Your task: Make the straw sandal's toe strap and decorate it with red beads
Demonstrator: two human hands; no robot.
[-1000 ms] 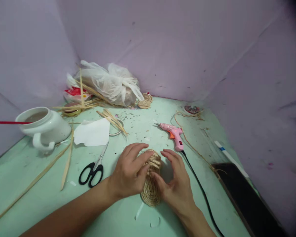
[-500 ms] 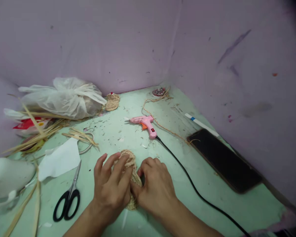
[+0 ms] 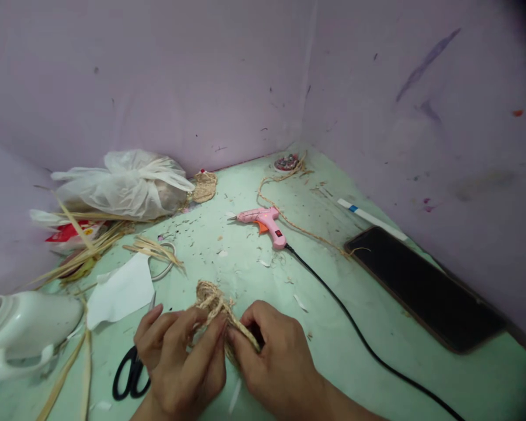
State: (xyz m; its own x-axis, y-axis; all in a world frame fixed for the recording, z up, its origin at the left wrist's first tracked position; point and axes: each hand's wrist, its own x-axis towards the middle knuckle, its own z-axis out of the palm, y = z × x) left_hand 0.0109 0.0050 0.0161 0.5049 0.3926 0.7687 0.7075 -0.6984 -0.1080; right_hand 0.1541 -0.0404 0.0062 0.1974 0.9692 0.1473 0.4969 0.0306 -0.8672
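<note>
Lilac walls [image 3: 228, 76] meet mint-green table [image 3: 228, 257]; toward near edge, braided-straw piece [image 3: 208, 292] sits between left hand [image 3: 179, 356] and right hand [image 3: 280, 351], fingers of both clamped on it. Likely light, bendable, prone to fray if tugged; best gripped along braided edges.

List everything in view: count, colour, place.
woven straw piece: one, tan, held, front
bag: one, white, back left
second woven piece: one, tan, by bag
glue gun: one, pink, centre
cord: one, black, front right
twine: one, tan, back right
dish: one, mixed colours, back corner
phone: one, black, right
stick: one, white, behind phone
packet: one, red, back left
straw strips: several, yellowish, left
paper: one, white, left
ring: one, white, beside paper
scissors: one, black, front left
jug: one, white, far left
scraps: several, white, scattered
table: one, green, below
walls: several, purple, background
left hand: one, front
right hand: one, front
</note>
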